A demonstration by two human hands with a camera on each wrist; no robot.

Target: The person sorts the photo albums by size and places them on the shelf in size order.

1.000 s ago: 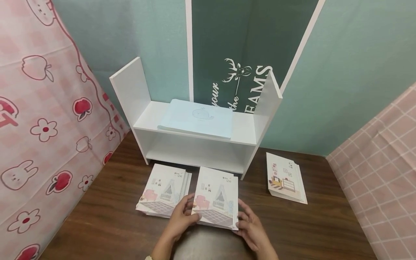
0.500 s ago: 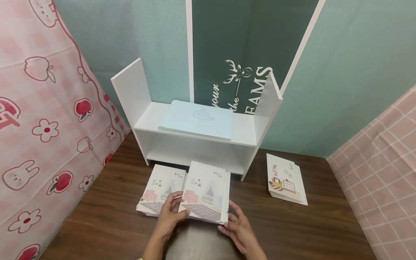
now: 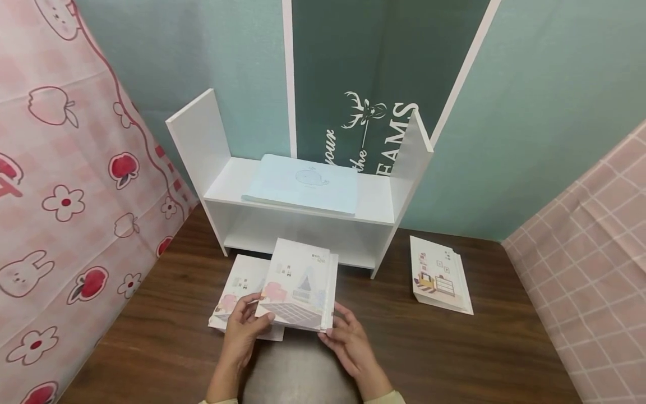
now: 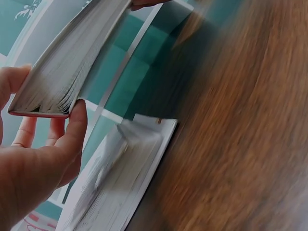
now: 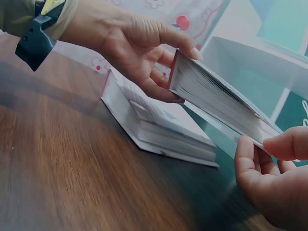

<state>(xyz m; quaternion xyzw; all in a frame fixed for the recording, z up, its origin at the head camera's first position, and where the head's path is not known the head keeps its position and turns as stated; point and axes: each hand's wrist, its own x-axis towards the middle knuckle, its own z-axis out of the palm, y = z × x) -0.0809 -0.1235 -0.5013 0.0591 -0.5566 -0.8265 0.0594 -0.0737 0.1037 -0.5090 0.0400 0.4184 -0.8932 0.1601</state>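
Note:
Both hands hold up a white book (image 3: pixel 298 283) with a pink armchair and tent drawn on its cover. My left hand (image 3: pixel 239 334) grips its spine side, thumb on the cover and fingers beneath, as the left wrist view shows. At the opposite edge, my right hand (image 5: pixel 276 178) pinches the near corner between thumb and fingers. The held book's page edges face the wrist cameras, slightly fanned. Beneath it and to the left, a matching book (image 3: pixel 234 286) lies on the table, partly covered by the held one in the head view.
Behind the hands stands a white two-level shelf (image 3: pixel 375 196), with a pale blue whale-print folder or book (image 3: pixel 303 185) lying on its upper board. Another white book (image 3: pixel 439 275) with a yellow armchair lies at right on the wooden table (image 3: pixel 484 359). Pink patterned cloth (image 3: pixel 65 235) borders the left side.
Both hands have carried the held book leftward and slightly up, away from its spot right of the matching book, so that it now overlaps that book. The other books and shelf stay put.

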